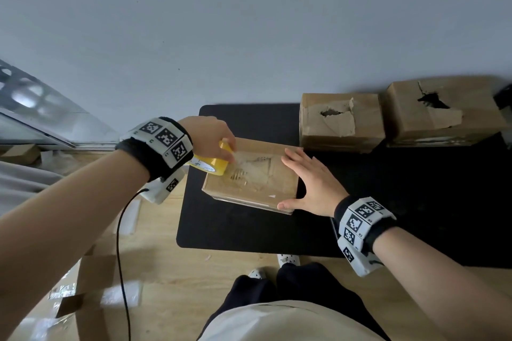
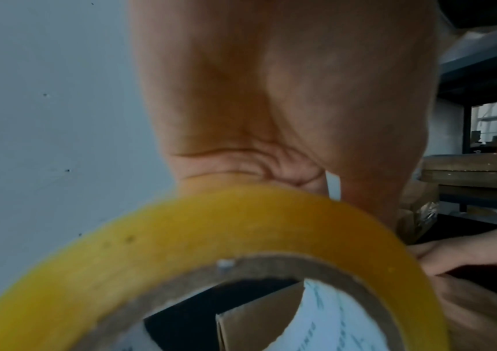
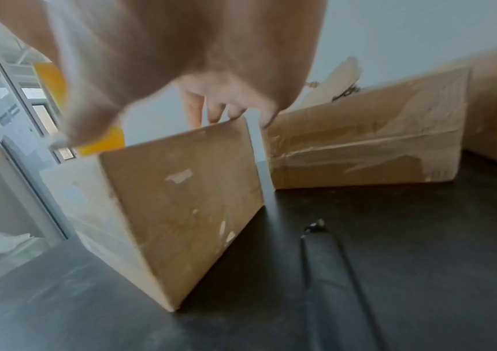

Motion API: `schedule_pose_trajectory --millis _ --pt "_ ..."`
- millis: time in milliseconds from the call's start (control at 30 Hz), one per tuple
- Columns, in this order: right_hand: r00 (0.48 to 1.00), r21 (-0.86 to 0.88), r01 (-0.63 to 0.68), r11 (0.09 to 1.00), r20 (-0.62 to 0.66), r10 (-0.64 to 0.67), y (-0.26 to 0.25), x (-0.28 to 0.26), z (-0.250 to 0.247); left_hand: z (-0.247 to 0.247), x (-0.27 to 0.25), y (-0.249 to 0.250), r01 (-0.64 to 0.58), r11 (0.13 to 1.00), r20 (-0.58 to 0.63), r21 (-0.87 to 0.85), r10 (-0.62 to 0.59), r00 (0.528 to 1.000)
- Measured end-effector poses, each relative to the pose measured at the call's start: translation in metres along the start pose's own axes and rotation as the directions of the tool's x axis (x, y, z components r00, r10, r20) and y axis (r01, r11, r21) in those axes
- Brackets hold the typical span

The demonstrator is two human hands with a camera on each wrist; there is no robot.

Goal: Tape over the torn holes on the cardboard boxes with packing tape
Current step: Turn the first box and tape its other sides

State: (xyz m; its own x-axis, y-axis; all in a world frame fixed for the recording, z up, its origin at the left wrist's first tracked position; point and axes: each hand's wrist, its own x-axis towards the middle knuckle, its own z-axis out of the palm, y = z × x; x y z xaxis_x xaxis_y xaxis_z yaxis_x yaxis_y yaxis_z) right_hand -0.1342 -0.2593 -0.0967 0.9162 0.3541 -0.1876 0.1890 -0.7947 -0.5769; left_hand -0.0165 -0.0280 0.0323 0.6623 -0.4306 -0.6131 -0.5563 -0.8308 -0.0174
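Observation:
A cardboard box [image 1: 257, 188] sits on a black mat [image 1: 235, 230], its top covered with shiny tape over a torn patch. My left hand [image 1: 210, 135] grips a yellow roll of packing tape [image 1: 212, 165] at the box's left top edge. In the left wrist view the tape roll [image 2: 211, 237] fills the lower frame under my palm. My right hand [image 1: 310, 183] lies flat on the box's right side, fingers straight, thumb along the near edge. The right wrist view shows the same box [image 3: 181, 201] under my fingertips [image 3: 220, 114]. Two more boxes, one [image 1: 340, 122] and another [image 1: 443, 111], stand behind with open torn holes.
A grey wall rises behind the mat. Flattened cardboard and tape scraps [image 1: 83, 299] lie on the wooden floor at the left. A black cable [image 1: 120, 257] hangs from my left wrist. My legs and feet [image 1: 288, 260] are at the mat's near edge.

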Motion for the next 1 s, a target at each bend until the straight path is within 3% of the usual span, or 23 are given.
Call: schedule_pose_trajectory --millis 100,167,267,333,533,733,800,867,900,967,1000 --pt "0.997 0.144 -0.05 0.988 0.059 0.042 0.01 -0.021 -0.01 0.0 -0.002 0.0 -0.004 1.0 -0.002 -0.028 0.004 1.0" --pt "0.987 0.182 -0.156 0.971 0.008 0.157 0.023 -0.037 -0.011 0.0 -0.004 0.0 0.001 0.999 0.003 -0.035 -0.001 1.0" --pt "0.892 -0.027 -0.451 0.892 0.012 0.451 0.033 -0.045 -0.005 0.001 -0.004 0.001 -0.001 0.999 0.002 -0.048 0.001 1.0" --pt "0.818 -0.153 -0.551 0.82 0.095 0.567 0.032 -0.039 0.004 0.001 -0.004 0.002 0.001 0.998 0.002 -0.061 -0.001 1.0" --pt "0.735 -0.197 -0.647 0.737 0.099 0.671 0.033 -0.03 0.027 0.002 -0.002 0.004 -0.01 0.998 -0.002 -0.063 0.01 1.0" --pt "0.72 -0.166 -0.663 0.73 0.128 0.682 0.039 -0.047 0.014 0.005 -0.001 -0.002 -0.003 0.995 -0.009 -0.104 0.003 1.0" --pt "0.733 -0.056 -0.67 0.74 0.108 0.672 0.042 -0.055 0.002 0.005 -0.001 -0.005 0.0 0.993 0.005 -0.12 0.0 1.0" --pt "0.761 0.214 -0.644 0.735 0.079 0.644 0.041 -0.061 -0.012 0.004 0.0 -0.006 -0.003 0.993 0.022 -0.121 0.005 1.0" --pt "0.773 0.419 -0.598 0.683 0.079 0.629 0.035 -0.062 -0.02 0.004 0.001 -0.006 -0.01 0.993 0.03 -0.117 0.014 0.999" --pt "0.788 0.76 -0.468 0.45 0.13 0.602 0.017 -0.058 -0.035 0.003 0.002 -0.005 -0.025 0.994 0.043 -0.109 0.03 0.999" --pt "0.801 0.845 -0.419 0.333 0.171 0.573 0.005 -0.054 -0.042 0.003 0.002 -0.004 -0.031 0.994 0.045 -0.105 0.036 0.998"
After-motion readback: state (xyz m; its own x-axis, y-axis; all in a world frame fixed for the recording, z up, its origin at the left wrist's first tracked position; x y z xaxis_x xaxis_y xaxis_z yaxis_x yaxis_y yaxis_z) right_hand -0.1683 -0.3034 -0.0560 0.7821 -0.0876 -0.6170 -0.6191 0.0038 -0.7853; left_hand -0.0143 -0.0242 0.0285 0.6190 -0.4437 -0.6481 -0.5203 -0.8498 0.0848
